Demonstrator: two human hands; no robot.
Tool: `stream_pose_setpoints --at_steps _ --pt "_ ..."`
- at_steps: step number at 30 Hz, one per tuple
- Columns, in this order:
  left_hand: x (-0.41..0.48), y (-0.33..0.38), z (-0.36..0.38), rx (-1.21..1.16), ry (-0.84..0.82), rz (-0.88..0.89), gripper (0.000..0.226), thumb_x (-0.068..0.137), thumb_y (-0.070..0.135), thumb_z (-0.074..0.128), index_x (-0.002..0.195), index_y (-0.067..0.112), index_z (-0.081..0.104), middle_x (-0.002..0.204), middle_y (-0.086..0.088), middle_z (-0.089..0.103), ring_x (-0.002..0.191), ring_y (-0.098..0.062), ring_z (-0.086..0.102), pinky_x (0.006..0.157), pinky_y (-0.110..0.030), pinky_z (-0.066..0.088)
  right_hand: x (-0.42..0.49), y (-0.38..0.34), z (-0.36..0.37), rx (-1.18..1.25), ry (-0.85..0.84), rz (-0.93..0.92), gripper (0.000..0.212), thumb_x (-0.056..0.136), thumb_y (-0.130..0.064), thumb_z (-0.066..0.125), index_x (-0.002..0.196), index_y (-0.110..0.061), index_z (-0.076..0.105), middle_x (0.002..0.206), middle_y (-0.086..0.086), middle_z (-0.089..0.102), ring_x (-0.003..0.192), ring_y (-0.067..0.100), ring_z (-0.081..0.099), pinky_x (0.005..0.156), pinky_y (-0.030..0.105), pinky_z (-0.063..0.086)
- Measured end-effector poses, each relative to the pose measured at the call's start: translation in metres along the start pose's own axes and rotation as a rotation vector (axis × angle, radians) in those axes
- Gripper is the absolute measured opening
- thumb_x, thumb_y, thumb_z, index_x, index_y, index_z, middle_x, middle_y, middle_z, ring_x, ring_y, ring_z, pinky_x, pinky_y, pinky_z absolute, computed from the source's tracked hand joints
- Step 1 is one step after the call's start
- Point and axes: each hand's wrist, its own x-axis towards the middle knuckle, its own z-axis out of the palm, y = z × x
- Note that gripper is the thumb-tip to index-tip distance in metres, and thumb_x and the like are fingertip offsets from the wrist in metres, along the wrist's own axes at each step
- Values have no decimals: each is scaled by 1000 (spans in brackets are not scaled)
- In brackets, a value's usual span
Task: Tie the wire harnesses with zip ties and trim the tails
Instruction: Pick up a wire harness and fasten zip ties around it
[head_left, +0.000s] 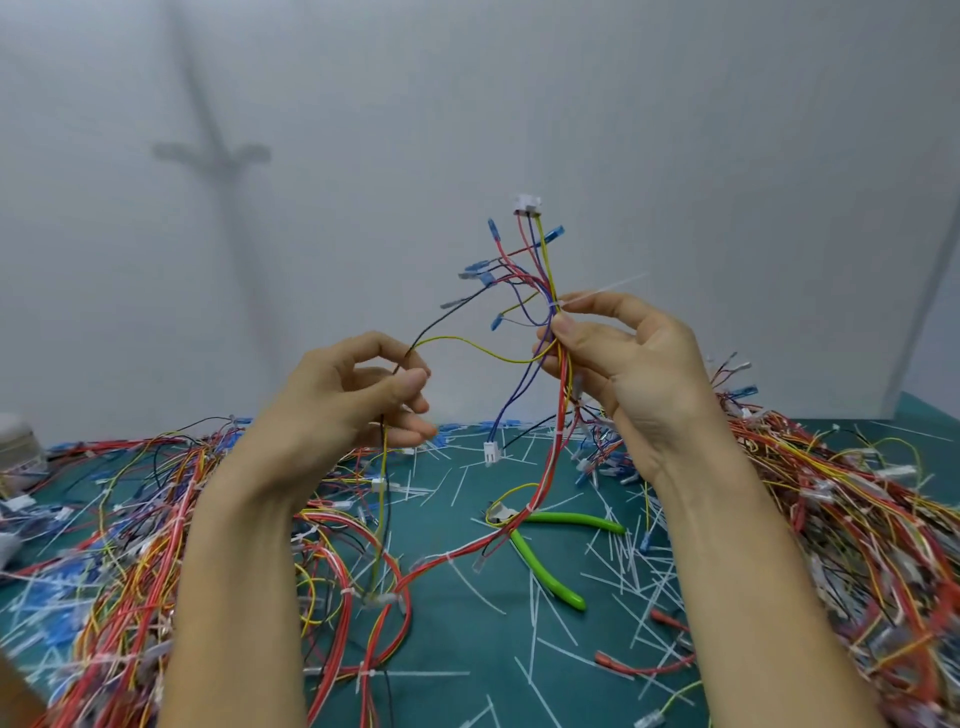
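Above the green mat (467, 649), the right hand (623, 364) holds a wire harness (535, 270) upright, thumb and forefinger pinching the bundle at a zip tie (602, 291) whose untrimmed tail points up and right. The left hand (343, 405), fingers curled, pinches the harness's loose black and yellow strands. Green-handled cutters (545, 566) lie on the mat below, among cut tails (623, 561). Harness piles sit at left (130, 519) and right (857, 519).
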Motion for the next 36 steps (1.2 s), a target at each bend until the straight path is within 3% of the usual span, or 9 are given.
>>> stream_pose_setpoints --at_steps 8,12,15,18,20,22,25,30,36 --pt "-5 -5 -12 -119 -188 7 32 87 14 61 118 15 68 112 -8 74 101 -24 72 79 -24 58 -1 -4 -3 61 76 -57 11 87 0 69 95 -7 67 73 4 75 70 19 73 65 24 58" --pt "3 -2 6 289 -57 -83 30 97 2 54 119 21 64 110 -2 75 92 -17 73 87 -34 58 -4 -7 4 43 70 -67 13 84 -4 73 94 -10 67 76 6 76 72 21 73 73 32 62" --pt "7 3 23 761 17 -63 41 96 25 59 136 23 50 137 -1 58 115 -17 61 102 -37 46 -6 -7 10 20 55 -48 15 82 -5 75 93 -13 68 79 9 77 77 24 74 79 38 56" --pt "4 11 38 956 272 58 43 90 46 61 124 22 49 128 -3 50 108 -25 56 82 -36 43 -8 -6 16 26 51 -28 16 80 -3 76 90 -14 68 78 10 76 79 26 72 77 39 51" --pt "4 17 41 783 361 223 22 86 46 65 92 26 56 95 8 59 84 -17 60 65 -30 42 -9 -7 18 44 38 -14 15 83 -3 74 91 -13 67 80 9 77 83 28 72 76 36 54" --pt "4 22 42 527 122 151 27 81 51 70 78 25 66 72 9 68 72 -9 67 62 -27 51 -9 -8 19 78 -5 -3 15 88 -2 68 98 -12 65 90 9 77 94 29 74 78 32 58" --pt "3 19 46 384 -186 51 23 78 45 77 90 25 77 80 5 76 78 -7 73 78 -32 59 -11 -10 20 225 -156 47 24 96 1 55 119 -4 56 110 15 74 104 28 71 88 31 58" --pt "8 13 42 94 -50 88 3 81 3 74 83 6 75 76 -13 75 71 -22 75 67 -29 60 -10 -16 14 336 -298 91 31 97 0 48 127 4 53 117 19 70 110 28 69 97 34 53" --pt "5 12 28 -118 -9 64 14 67 16 74 78 8 73 75 -13 75 70 -22 74 63 -28 60 -3 -18 -9 -171 -131 -116 17 92 -6 63 106 -10 71 97 6 77 91 11 72 71 20 54"
